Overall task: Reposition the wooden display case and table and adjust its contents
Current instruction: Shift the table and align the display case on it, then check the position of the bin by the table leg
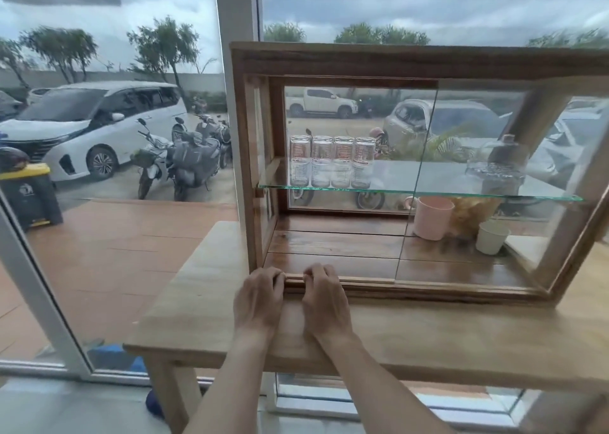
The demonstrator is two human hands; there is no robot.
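A wooden display case (395,61) with glass panes stands on a light wooden table (204,305) against a window. My left hand (258,298) and my right hand (324,302) lie side by side, fingers hooked over the case's bottom front rail near its left corner. A glass shelf (428,190) inside carries several clear jars (333,162) at the left and a glass dome (497,160) at the right. Below the shelf sit a pink mug (431,218), a small pale cup (492,237) and a brown item behind them.
A white window post (235,71) rises just behind the case's left side. The table's left edge ends near a sloping window frame (43,298). A blue object (155,404) lies on the floor by the table leg. Cars and motorbikes stand outside.
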